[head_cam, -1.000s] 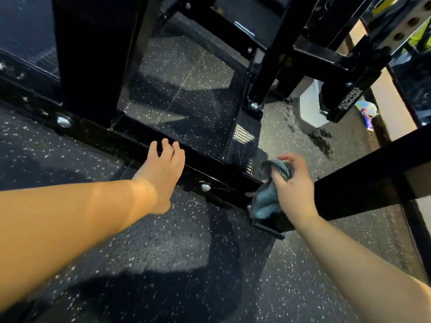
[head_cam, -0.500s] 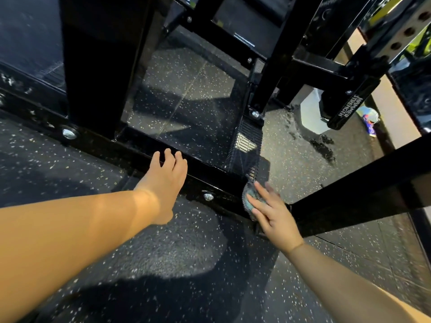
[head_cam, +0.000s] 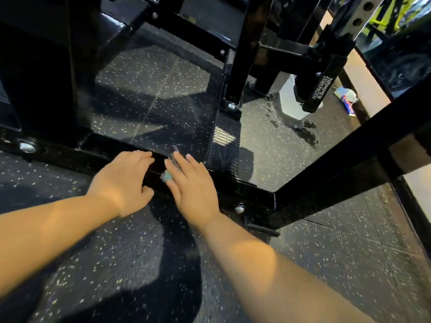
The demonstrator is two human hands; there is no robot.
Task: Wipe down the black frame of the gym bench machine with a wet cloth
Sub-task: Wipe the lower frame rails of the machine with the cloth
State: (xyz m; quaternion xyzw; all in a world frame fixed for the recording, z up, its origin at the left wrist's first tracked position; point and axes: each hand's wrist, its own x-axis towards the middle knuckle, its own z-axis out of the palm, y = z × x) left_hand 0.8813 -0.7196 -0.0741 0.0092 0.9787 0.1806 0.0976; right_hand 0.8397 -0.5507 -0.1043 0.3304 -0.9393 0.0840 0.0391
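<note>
The machine's black frame has a low base bar running across the floor from left to right. My right hand lies flat on top of this bar with straight fingers, pressing a blue-grey cloth onto the metal. Only small bits of the cloth show beside and between my fingers. My left hand rests on the same bar just to the left, fingers over its top and thumb at its near side. The two hands are almost touching.
A ribbed black foot plate meets the bar just right of my right hand. A slanted black beam crosses the right side. Black uprights rise behind. Wet patches and a small colourful packet lie on the speckled rubber floor.
My right hand slid the cloth leftward along the base bar, from the corner joint toward my left hand. The view shifted, so the bar sits lower and more to the right.
</note>
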